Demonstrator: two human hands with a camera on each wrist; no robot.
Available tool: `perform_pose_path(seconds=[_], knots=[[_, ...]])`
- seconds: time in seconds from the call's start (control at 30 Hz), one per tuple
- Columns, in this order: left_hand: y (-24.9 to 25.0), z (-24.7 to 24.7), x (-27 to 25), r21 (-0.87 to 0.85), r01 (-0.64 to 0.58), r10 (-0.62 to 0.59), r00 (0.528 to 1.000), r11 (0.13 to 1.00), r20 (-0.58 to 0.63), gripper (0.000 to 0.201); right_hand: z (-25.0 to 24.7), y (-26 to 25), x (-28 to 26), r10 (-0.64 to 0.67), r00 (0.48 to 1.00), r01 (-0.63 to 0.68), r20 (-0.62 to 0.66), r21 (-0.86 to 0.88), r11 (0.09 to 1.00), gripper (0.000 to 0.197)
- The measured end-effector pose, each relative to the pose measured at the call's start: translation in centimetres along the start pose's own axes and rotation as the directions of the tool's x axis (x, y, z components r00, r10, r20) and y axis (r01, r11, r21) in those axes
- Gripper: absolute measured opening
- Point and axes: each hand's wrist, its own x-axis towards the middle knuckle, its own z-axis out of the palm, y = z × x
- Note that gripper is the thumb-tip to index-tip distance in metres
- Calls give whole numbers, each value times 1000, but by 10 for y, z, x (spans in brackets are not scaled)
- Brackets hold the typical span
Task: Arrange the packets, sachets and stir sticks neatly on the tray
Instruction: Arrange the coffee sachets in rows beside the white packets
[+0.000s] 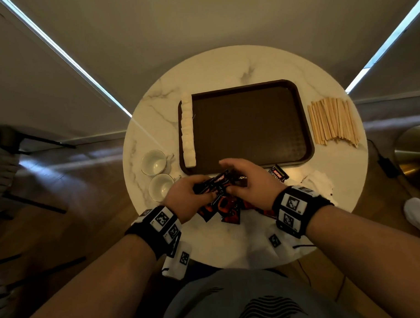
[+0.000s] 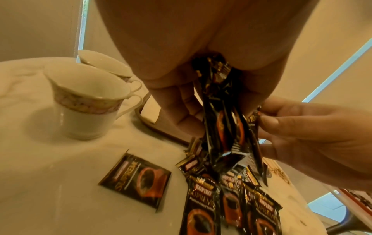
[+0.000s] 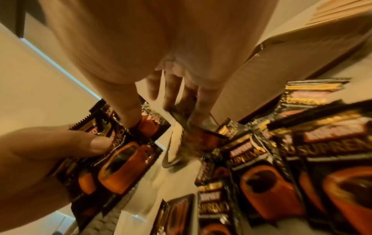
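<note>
The head camera looks steeply down from above the person's chest, facing forward over a round marble table (image 1: 225,68), wide enough to take in the whole brown tray (image 1: 246,124), both forearms and the floor around. The 2 wrist cameras sit far closer and lower, each looking along its own palm toward the fingers. The left wrist view faces across the tabletop toward 2 white cups (image 2: 86,101), with the tray's rim behind. The right wrist view faces the tray's near edge (image 3: 281,76). All 3 views share the black coffee packets (image 1: 214,182) held between the hands.
</note>
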Motion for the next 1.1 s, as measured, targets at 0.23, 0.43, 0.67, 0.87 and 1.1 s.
perform_pose_path(seconds=[0.23,0.43,0.67,0.87,1.1], knots=[[8,-15,25,-83,-12,11,1000,996,-12,27,-2,-13,23,167,986,-169,26,99,981,60],[27,-32,37,-272,-85,57,992,959,-111,54,0,-45,36,130,992,-128,1,169,977,45],[55,-66,45,-895,37,48,997,445,66,55,-9,-87,54,151,987,-86,-51,628,773,35],[51,-74,41,-858,198,147,943,473,299,61,5,-112,57,181,983,-143,41,788,598,37],[42,-73,45,-861,267,-132,964,434,232,34,-13,-128,39,32,921,-125,-388,-218,968,59]])
